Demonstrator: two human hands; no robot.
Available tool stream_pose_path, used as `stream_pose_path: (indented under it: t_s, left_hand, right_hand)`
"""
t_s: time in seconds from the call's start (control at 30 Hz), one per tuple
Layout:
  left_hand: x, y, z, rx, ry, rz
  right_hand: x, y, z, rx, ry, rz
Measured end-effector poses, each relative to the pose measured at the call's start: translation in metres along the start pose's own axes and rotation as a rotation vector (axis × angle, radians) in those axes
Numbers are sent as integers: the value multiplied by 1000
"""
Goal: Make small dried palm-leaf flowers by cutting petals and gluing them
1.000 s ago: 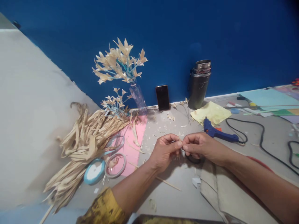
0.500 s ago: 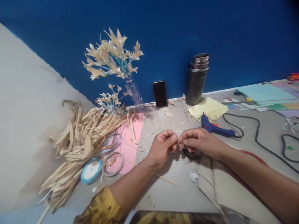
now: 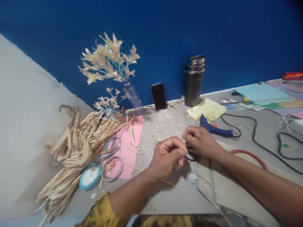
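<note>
My left hand [image 3: 169, 156] hovers over the grey table [image 3: 170, 195], its fingers curled and pinched on a small thin piece that I cannot make out. Just right of it, my right hand [image 3: 201, 142] is closed over a small black ring-shaped thing [image 3: 190, 156] that lies on the table. The two hands sit close together, fingertips a little apart. A thin wooden stick [image 3: 165, 182] lies under my left wrist.
A heap of dried husk strips [image 3: 78, 148], a blue ribbon spool [image 3: 89, 176] and a tape ring [image 3: 112, 164] lie at left by pink paper [image 3: 129, 151]. At the back stand a vase of husk flowers [image 3: 111, 63], a phone [image 3: 158, 96] and a steel flask [image 3: 194, 80]. A blue glue gun [image 3: 213, 129] with a black cord [image 3: 255, 138] lies at right, and cloth [image 3: 227, 192] in front.
The hands held a small piece together in a pinch; now they have parted. My left hand has dropped back toward me and my right hand has gone down onto the black ring.
</note>
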State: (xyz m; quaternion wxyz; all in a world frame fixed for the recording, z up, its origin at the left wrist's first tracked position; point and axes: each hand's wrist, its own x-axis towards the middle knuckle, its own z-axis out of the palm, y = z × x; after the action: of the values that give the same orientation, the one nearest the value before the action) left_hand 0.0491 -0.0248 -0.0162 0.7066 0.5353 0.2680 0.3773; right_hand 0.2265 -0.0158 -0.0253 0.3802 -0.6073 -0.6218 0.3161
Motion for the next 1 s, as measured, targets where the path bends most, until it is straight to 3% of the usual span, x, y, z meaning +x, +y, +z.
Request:
stream_pose_path:
  t_s: [0.07,0.1,0.23,0.37,0.57,0.7,1.0]
  left_hand:
    - [-2,6,2,-82,-113,-31]
    - [-1,8,1,-134,-95,-23]
    - [12,3,-12,-234,156,-17]
    - [20,-2,-21,-236,217,-58]
    - [18,-9,-21,-200,206,-150]
    - [16,-16,-19,-185,136,-259]
    - [14,-14,-19,-95,114,-286]
  right_hand:
    - [4,6,-2,-67,49,-39]
    - [5,7,-2,-83,20,-60]
    - [-1,8,3,-108,-193,-163]
    - [-7,5,5,-83,-127,-316]
    - [-6,0,-3,77,-105,-144]
    - [-6,1,2,343,-215,-15]
    - [-7,-1,6,409,-185,-38]
